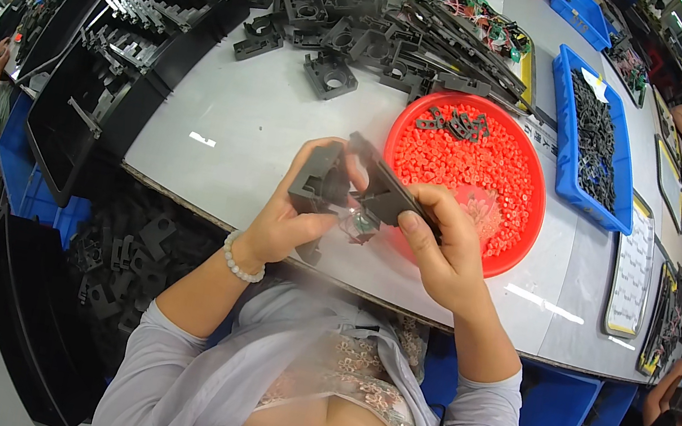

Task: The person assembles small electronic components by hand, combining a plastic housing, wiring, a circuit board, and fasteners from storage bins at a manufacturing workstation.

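My left hand (272, 233) is closed around a dark grey, boxy plastic housing (318, 180). In my right hand (449, 248), thumb on top, is a long dark plastic strip (389, 190), tilted with its far end up to the left. The two parts meet or nearly touch over the front of the table; I cannot tell if they are joined. Between them hangs a small green circuit board (364, 223), partly blurred. A red bowl (539, 213) of small red plastic pieces (451, 155) stands just beyond my right hand, with a few black brackets (464, 125) on the pieces.
Grey housings (329, 74) and long strips (470, 49) are heaped at the back. Wired green boards (504, 37) lie beside them. A blue bin (561, 165) of dark parts stands right, a black tray (139, 77) of metal pieces left. More dark parts (122, 266) lie below the table edge.
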A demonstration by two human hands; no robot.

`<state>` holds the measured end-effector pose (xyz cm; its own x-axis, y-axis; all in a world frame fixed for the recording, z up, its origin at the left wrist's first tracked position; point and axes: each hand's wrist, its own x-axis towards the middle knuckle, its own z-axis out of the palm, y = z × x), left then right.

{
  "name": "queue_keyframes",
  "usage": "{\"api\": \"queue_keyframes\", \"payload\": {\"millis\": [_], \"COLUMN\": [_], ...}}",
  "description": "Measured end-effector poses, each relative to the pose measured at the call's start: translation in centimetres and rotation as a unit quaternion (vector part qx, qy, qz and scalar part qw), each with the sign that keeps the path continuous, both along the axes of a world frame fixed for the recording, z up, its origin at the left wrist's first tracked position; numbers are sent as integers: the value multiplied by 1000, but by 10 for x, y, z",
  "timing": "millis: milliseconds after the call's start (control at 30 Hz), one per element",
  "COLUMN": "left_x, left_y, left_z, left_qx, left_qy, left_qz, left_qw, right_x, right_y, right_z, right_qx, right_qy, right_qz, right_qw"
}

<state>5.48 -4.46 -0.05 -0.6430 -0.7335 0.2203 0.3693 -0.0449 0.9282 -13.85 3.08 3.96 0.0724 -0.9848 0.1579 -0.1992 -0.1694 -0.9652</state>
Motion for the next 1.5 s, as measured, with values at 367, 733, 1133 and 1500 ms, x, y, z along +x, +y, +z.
{"api": "queue_keyframes", "payload": {"millis": [367, 733, 1133, 1500], "left_x": [-9, -18, -27, -34], "left_y": [9, 19, 11, 21], "left_z": [6, 12, 10, 8], "left_qx": [-20, -174, -233, -206], "left_qy": [-80, -222, -281, -266], "left_qz": [-48, -38, -50, -42], "left_qw": [995, 958, 930, 941], "right_x": [6, -11, -1, -6], "right_y": [7, 12, 15, 24], "right_z": [24, 23, 1, 2], "right_qx": [-64, -156, -220, -224], "right_qy": [193, 271, 222, 234], "right_qz": [-12, 50, -51, -46], "right_qw": [979, 949, 948, 945]}}
